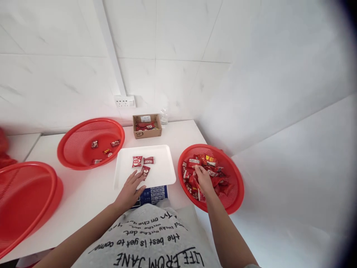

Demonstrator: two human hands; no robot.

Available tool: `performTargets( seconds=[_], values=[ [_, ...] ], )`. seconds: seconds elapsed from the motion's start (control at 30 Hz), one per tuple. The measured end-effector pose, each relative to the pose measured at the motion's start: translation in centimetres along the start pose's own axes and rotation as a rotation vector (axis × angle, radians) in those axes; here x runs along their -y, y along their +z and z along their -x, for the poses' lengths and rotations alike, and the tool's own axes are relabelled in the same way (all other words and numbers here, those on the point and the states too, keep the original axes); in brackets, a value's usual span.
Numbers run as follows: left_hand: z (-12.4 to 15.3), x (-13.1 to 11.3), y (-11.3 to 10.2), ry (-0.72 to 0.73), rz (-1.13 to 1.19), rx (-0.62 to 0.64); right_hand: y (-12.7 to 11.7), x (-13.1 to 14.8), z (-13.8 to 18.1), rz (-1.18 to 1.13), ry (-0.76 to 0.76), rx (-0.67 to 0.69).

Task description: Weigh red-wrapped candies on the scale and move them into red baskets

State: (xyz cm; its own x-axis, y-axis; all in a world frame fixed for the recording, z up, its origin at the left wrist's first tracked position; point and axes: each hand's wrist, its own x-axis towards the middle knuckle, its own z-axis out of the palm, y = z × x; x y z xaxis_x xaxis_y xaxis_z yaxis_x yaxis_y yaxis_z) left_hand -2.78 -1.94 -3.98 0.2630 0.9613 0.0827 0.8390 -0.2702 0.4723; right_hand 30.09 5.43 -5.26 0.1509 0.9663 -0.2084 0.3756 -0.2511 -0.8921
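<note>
On a white tray (164, 163) lie three small red wrapped packets, among them a square packet (137, 161) and a long packet (149, 160). My left hand (132, 188) rests over the tray's front edge with fingers spread, its fingertips at the nearest packet (145, 171). Over on the right, my right hand (203, 180) reaches into a red basket (237, 186) heaped with similar packets. Its thumb and fingers are pinched at the edge of a red packet (194, 161) on top of the heap.
Under the tray shows a scale's blue keypad (156, 194). Behind stands a cardboard box (147, 134) of packets beside a clear plastic item (164, 117). A red basket (75, 145) with several packets is at the back left, another red basket (52, 178) at the front left.
</note>
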Motion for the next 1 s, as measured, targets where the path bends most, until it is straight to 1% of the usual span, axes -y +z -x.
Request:
performTargets(
  seconds=[0.07, 0.13, 0.2, 0.23, 0.27, 0.33, 0.4, 0.5, 0.63, 0.73, 0.9, 1.0],
  values=[
    [0.1, -0.1, 0.0, -0.002, -0.013, 0.006, 1.4, 2.2, 0.9, -0.134, 0.003, 0.082],
    [0.1, -0.1, 0.0, 0.001, -0.023, 0.006, 2.9, 4.1, 1.7, -0.224, 0.019, 0.250],
    [0.2, -0.1, 0.0, 0.000, -0.026, 0.006, 4.3, 5.3, 2.2, -0.243, -0.006, 0.412],
    [0.2, -0.1, 0.1, -0.002, -0.026, 0.007, 4.9, 5.6, 2.3, -0.214, -0.040, 0.445],
    [0.2, 0.0, 0.1, -0.006, -0.027, 0.007, 5.4, 5.8, 2.4, -0.161, -0.084, 0.439],
    [0.3, 0.1, 0.1, -0.013, -0.032, 0.008, 6.0, 5.6, 2.4, -0.031, -0.166, 0.358],
    [0.3, 0.2, 0.1, -0.013, -0.050, 0.017, 6.0, 5.2, 2.2, 0.051, -0.202, 0.283],
    [0.2, 0.3, 0.3, 0.007, -0.101, 0.064, 4.9, 4.1, 2.0, 0.106, -0.184, 0.218],
    [-0.4, 0.4, 0.9, 0.050, -0.129, 0.143, 2.5, 1.8, 1.8, 0.259, -0.173, 0.088],
    [-0.7, 0.6, 1.4, 0.072, -0.129, 0.145, 0.5, -0.9, 1.7, 0.415, -0.123, 0.038],
    [-0.9, 1.2, 1.2, 0.047, -0.144, 0.062, -2.9, -5.5, 1.8, 0.667, 0.038, -0.003],
    [-1.6, 0.6, 1.0, 0.101, -0.165, 0.042, -4.3, -7.8, 1.7, 0.751, 0.141, -0.049]
  ],
)
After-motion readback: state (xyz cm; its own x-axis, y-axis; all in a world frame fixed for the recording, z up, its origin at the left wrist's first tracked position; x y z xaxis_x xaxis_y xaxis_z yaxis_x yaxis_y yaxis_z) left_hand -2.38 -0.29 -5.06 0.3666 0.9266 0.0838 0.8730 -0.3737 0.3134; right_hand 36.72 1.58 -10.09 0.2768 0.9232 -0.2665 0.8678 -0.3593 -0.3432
